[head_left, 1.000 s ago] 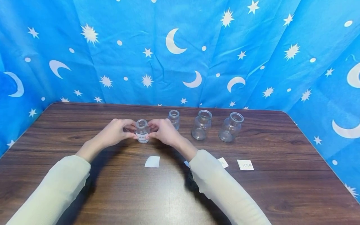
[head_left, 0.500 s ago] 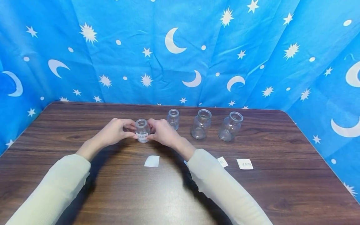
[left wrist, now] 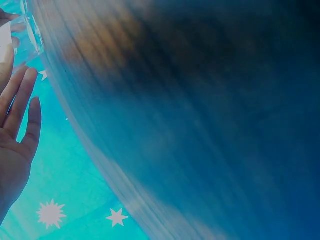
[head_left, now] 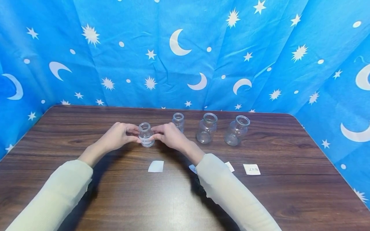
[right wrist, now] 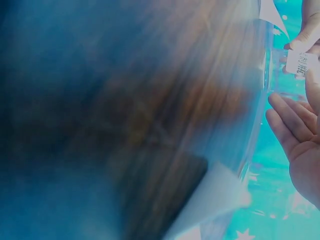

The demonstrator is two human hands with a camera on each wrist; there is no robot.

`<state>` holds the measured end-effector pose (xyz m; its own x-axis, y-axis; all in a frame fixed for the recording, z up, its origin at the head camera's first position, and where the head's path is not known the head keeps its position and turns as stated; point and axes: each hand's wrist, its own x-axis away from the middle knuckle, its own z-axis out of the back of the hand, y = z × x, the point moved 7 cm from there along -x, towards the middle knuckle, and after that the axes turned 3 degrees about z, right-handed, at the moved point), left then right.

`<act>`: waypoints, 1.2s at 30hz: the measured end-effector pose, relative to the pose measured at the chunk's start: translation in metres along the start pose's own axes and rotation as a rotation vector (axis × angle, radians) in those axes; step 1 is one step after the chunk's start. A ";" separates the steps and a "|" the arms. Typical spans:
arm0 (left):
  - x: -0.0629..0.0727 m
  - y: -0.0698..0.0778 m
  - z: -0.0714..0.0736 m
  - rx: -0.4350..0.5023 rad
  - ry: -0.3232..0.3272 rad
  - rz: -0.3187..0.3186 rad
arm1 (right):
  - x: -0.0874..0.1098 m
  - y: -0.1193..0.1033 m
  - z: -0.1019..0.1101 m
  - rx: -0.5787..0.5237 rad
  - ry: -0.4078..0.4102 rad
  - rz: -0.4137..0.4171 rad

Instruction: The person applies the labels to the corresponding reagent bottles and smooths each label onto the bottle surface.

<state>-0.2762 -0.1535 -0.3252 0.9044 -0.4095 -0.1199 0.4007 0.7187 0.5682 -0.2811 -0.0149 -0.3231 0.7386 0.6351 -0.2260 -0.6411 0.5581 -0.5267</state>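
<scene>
A small clear glass bottle [head_left: 146, 134] stands upright on the table, a white label [right wrist: 302, 63] with handwriting on its front. My left hand [head_left: 118, 136] holds it from the left, thumb at the front and fingers at its side. From the right, my right hand [head_left: 170, 136] pinches it, with the thumb on the label's edge and the fingers behind. In the left wrist view the left hand [left wrist: 17, 135] shows at the left edge beside the glass. The right wrist view has the right hand [right wrist: 305, 145] with its lower fingers fairly straight.
Behind the right hand stands another small glass bottle [head_left: 178, 122]. Two larger glass bottles [head_left: 206, 133] [head_left: 235, 134] are further right. Paper labels lie in front: a blank one [head_left: 156, 166], a written one [head_left: 252, 169], and others partly under the right sleeve [head_left: 231, 189]. A blue curtain [head_left: 214, 38] hangs behind the table.
My right thumb has shifted slightly along the label on the bottle, and the right hand sits a little differently. The left hand and the other bottles stay in place.
</scene>
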 end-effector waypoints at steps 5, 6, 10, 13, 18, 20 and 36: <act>-0.001 0.001 -0.001 -0.001 0.000 -0.011 | 0.000 0.001 0.000 0.007 -0.023 -0.012; -0.001 0.001 -0.001 0.000 0.001 -0.013 | 0.000 0.001 0.000 0.005 -0.026 -0.014; -0.001 0.001 -0.002 0.007 0.010 -0.024 | 0.001 0.002 0.000 -0.018 -0.031 -0.024; -0.001 0.000 -0.002 0.015 0.011 -0.023 | 0.001 0.002 0.001 -0.037 -0.031 -0.029; -0.002 -0.003 -0.003 0.039 -0.016 0.003 | 0.001 0.004 0.001 -0.041 -0.040 -0.040; -0.002 -0.004 -0.002 0.041 -0.024 -0.001 | 0.001 0.004 0.000 -0.041 -0.043 -0.044; 0.000 -0.004 -0.003 0.034 -0.052 -0.015 | 0.000 -0.001 0.004 -0.016 -0.124 -0.028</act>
<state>-0.2772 -0.1544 -0.3298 0.8891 -0.4494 -0.0871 0.4086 0.6932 0.5938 -0.2809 -0.0133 -0.3198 0.7241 0.6811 -0.1089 -0.6167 0.5685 -0.5445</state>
